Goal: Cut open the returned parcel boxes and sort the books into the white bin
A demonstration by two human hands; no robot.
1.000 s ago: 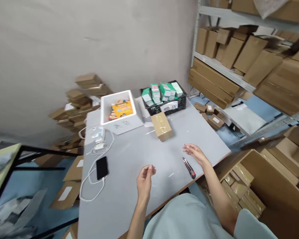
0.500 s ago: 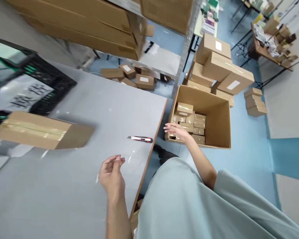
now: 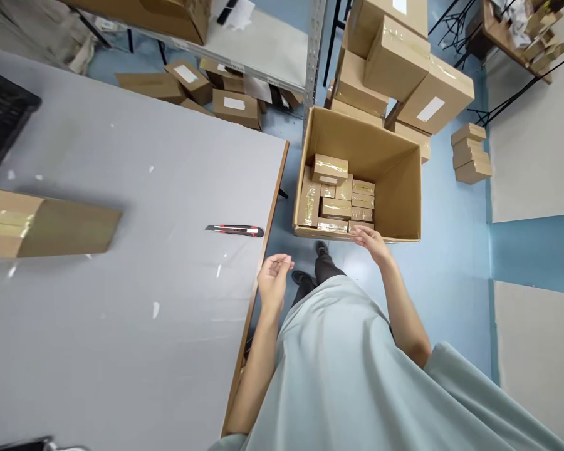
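My left hand (image 3: 273,279) hovers by the table's wooden edge, its fingers loosely curled and nothing seen in them. Close to it, a utility knife (image 3: 235,230) with a red and black handle lies on the grey table (image 3: 136,351), its blade pointing left. My right hand (image 3: 372,243) is open and empty, fingers stretched out at the near rim of a large open carton (image 3: 397,194). Whether it touches the rim I cannot tell. Several small taped boxes (image 3: 336,208) are packed inside that carton, and one box (image 3: 329,169) rests higher on top of the others.
A long taped carton (image 3: 70,227) lies on the table's left, near a black crate (image 3: 4,116). Stacked cartons (image 3: 397,66) stand behind the open one, beside a metal shelf post (image 3: 314,56). More boxes (image 3: 237,108) lie under the shelf; a small stack (image 3: 470,153) stands by the wall.
My view has turned toward the right and down. My left hand has moved right to the table edge, and my right hand has moved right along the carton's near side.
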